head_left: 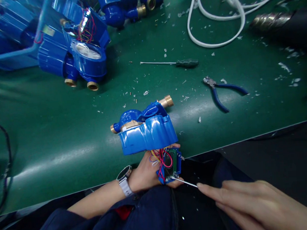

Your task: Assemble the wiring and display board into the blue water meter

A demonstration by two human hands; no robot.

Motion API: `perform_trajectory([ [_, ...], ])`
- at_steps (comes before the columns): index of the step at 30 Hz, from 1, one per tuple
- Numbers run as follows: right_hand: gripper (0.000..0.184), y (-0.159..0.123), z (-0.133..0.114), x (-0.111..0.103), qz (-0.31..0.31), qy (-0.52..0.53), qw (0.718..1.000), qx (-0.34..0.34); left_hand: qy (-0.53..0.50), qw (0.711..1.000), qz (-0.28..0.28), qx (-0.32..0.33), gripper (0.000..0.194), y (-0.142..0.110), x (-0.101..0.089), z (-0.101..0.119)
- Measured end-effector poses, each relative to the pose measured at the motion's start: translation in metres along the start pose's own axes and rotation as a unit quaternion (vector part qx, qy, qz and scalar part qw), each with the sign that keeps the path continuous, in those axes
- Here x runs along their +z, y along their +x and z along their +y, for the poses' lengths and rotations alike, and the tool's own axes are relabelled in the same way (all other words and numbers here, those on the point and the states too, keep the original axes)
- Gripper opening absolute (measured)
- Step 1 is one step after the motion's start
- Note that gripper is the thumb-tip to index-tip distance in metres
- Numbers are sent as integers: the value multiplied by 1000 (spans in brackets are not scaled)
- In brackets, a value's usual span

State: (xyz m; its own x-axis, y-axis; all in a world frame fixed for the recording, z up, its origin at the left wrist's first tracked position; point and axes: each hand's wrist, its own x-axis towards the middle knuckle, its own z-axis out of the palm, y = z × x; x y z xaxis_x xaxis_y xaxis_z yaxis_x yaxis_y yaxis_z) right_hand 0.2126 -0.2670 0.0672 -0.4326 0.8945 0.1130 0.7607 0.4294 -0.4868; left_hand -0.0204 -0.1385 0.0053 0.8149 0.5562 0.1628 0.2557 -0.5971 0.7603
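Observation:
At the table's front edge my left hand is closed around a small blue housing with a green circuit board inside. Red, yellow and white wires run from it to a blue water meter lying on the table just beyond, brass fittings at both ends. In my right hand is a thin metal shaft, probably a screwdriver's, its handle hidden by my fingers. The shaft's tip touches the housing's lower edge, close to the board.
On the green table lie a dark-handled screwdriver, blue-handled cutting pliers and scattered white scraps. Several blue water meters crowd the back left, around a blue crate. A white cable and a heat gun nozzle are at back right.

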Motion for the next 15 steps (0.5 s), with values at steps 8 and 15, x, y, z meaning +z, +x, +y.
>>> perform_trajectory([
  [8, 77, -11, 7, -3, -58, -115, 991, -43, 17, 999, -30, 18, 76, 0, -5, 0],
  [15, 77, -17, 11, 4, -69, -65, 995, -19, -5, 989, -115, 90, 70, -2, -20, -12],
])
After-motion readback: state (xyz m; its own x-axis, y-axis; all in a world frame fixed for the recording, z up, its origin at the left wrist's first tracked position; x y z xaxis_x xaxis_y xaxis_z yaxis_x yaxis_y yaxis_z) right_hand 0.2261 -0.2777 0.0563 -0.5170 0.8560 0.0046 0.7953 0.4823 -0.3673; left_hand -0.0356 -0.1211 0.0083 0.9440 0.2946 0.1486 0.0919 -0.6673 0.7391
